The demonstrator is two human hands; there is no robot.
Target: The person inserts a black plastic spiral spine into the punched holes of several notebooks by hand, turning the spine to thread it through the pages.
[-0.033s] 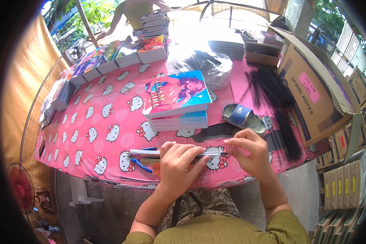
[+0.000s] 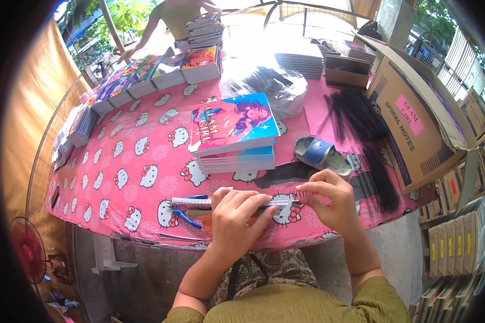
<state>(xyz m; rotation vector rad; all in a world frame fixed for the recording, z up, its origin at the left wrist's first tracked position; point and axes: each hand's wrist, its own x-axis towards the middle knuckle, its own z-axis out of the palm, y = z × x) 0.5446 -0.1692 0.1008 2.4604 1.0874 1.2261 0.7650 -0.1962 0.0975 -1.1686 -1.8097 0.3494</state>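
Note:
My left hand [image 2: 236, 212] is closed around a thin notebook [image 2: 191, 201], seen edge-on above the near side of the table. At the notebook's right end, the fingertips of my right hand [image 2: 328, 202] pinch a dark spiral coil [image 2: 306, 192]; just how far it is threaded is too small to tell. A tool with blue handles [image 2: 188, 219] lies left of my left hand, partly hidden by it. Beyond my hands stands a stack of notebooks [image 2: 237, 126] with pink and blue covers. A blue slide sandal [image 2: 320, 152] lies just past my right hand.
Black spiral coils [image 2: 380, 177] are heaped at the right, beside a large cardboard box [image 2: 415, 118]. More notebook stacks [image 2: 199, 64] line the far edge of the pink-covered table [image 2: 108, 161]. A clear plastic bag [image 2: 264, 89] lies mid-back. Another person [image 2: 178, 21] stands beyond the table.
The other person's arm at the far side has shifted slightly downward. My hands and the notebook keep almost the same place.

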